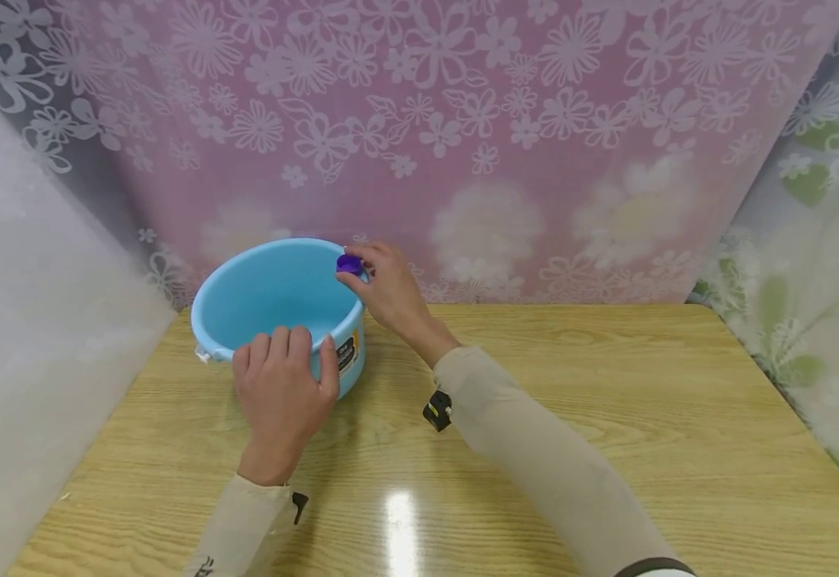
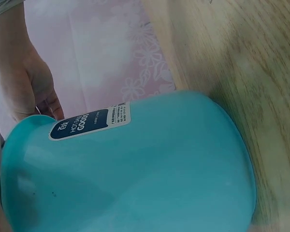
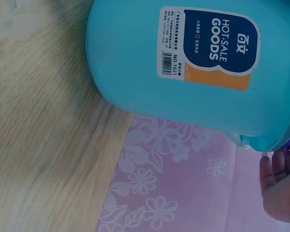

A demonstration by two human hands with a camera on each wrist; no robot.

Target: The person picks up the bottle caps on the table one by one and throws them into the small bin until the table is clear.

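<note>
A light blue plastic bucket (image 1: 268, 280) stands at the back left of the table. My left hand (image 1: 282, 393) grips its near rim, fingers over the edge and thumb at the side. At the right rim, my right hand (image 1: 393, 292) pinches a small round purple cap-like piece (image 1: 348, 265) between thumb and fingers. In the right wrist view that piece is almost hidden behind the bucket (image 3: 125, 63) and fingers. The left wrist view shows the bucket's outer wall (image 2: 145, 164), its base at the tabletop. Part of the inner floor is hidden by my left hand.
The wood-grain table (image 1: 570, 401) extends right and toward me. A pink floral curtain (image 1: 477, 200) hangs right behind it, and pale sheets (image 1: 30, 320) close off the sides. A printed label (image 3: 210, 48) is on the bucket's outer wall; a white handle joint (image 1: 203, 353) sits at its left rim.
</note>
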